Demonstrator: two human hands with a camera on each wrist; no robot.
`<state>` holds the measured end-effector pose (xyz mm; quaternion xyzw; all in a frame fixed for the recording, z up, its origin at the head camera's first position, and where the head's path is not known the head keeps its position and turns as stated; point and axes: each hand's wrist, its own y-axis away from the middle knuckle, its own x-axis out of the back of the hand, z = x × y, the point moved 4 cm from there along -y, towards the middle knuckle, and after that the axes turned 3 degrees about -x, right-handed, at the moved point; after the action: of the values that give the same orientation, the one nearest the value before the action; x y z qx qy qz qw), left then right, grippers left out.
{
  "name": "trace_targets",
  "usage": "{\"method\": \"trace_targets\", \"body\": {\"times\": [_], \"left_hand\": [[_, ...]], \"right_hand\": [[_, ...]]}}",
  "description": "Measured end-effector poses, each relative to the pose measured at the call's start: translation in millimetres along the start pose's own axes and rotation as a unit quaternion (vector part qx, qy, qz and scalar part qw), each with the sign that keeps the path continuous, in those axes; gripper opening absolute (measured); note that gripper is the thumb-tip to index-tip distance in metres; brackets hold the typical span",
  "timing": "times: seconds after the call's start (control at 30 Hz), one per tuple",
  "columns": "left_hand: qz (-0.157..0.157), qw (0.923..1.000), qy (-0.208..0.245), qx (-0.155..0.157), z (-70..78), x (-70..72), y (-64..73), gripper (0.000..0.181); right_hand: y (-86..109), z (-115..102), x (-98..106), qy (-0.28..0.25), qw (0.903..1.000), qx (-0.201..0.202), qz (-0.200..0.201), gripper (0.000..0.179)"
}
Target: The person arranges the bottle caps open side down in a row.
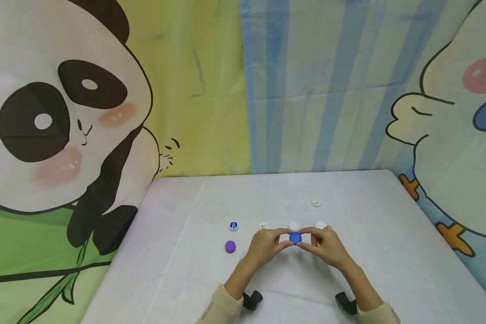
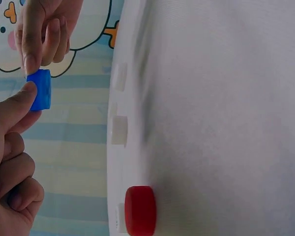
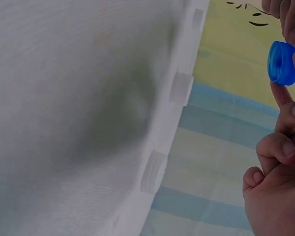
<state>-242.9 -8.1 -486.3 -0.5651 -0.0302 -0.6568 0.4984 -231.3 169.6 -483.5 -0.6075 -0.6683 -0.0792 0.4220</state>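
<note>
Both hands pinch one blue bottle cap (image 1: 295, 238) between thumb and index fingertips, raised above the white table. My left hand (image 1: 267, 245) has its left side, my right hand (image 1: 326, 245) the opposite side. In the right wrist view the blue cap (image 3: 282, 64) is turned on edge, its hollow side partly showing, and the other fingers of the right hand (image 3: 280, 162) curl in. Just beyond the hands lie two white caps, one (image 1: 293, 226) behind the blue cap and another (image 1: 320, 224) by the right knuckles. A red cap (image 2: 140, 210) shows in the left wrist view.
Left of the hands lie a purple cap (image 1: 230, 246) and a blue-and-white cap (image 1: 233, 225). A small whitish cap (image 1: 263, 226) sits just past the left hand, and another white one (image 1: 316, 202) lies farther back. Printed curtains (image 1: 308, 90) stand behind the table (image 1: 178, 270).
</note>
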Motion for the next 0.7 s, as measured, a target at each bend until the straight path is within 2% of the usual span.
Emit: {"method": "trace_targets", "body": {"times": [0.2, 0.33, 0.5, 0.7], "left_hand": [[-0.048, 0.9961, -0.074, 0.009, -2.5, -18.1, 4.8, 0.031], [-0.066, 0.9935, -0.092, 0.012, -2.6, -26.5, 5.7, 0.029], [-0.096, 0.9891, -0.110, 0.023, -2.9, -37.3, 5.7, 0.028], [-0.120, 0.9838, -0.128, 0.039, 0.9, -42.0, 5.4, 0.027]], "right_hand": [[5.0, 16, -12, -0.005, 0.9987, -0.015, -0.049, 0.025], [5.7, 20, -16, -0.009, 0.9969, -0.026, -0.074, 0.024], [7.7, 26, -18, 0.013, 0.9941, -0.036, -0.101, 0.023], [10.0, 33, -23, 0.038, 0.9922, -0.040, -0.112, 0.022]]}}
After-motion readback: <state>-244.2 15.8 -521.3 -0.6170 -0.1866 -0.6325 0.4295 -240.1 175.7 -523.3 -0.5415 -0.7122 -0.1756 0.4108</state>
